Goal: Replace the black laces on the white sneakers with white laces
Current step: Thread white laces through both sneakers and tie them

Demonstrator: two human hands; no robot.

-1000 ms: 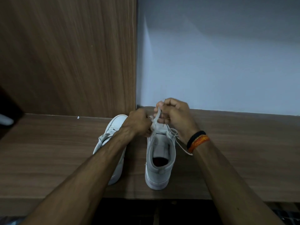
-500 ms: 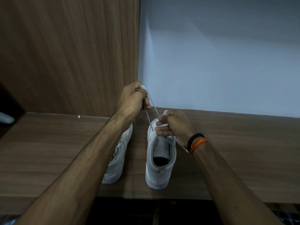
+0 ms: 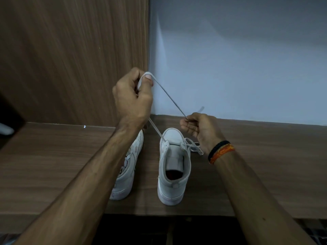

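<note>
A dark object with a pale part sits at the far left edge, too cut off to identify. A wood-grain panel stands behind the left half of the desk. Two white sneakers are on the desk, heels toward the viewer. The left sneaker lies partly under the left forearm and leans to one side. One left hand is raised above it, fingers curled, gripping the white lace looped over the thumb. One strand runs down to an eyelet on the right sneaker, which stands upright; the other strand runs taut to the right hand, whose fingers pinch it. Loose white lace lies bunched beside that sneaker. The right wrist carries two bands, one black, one orange. A pale wall is behind.
</note>
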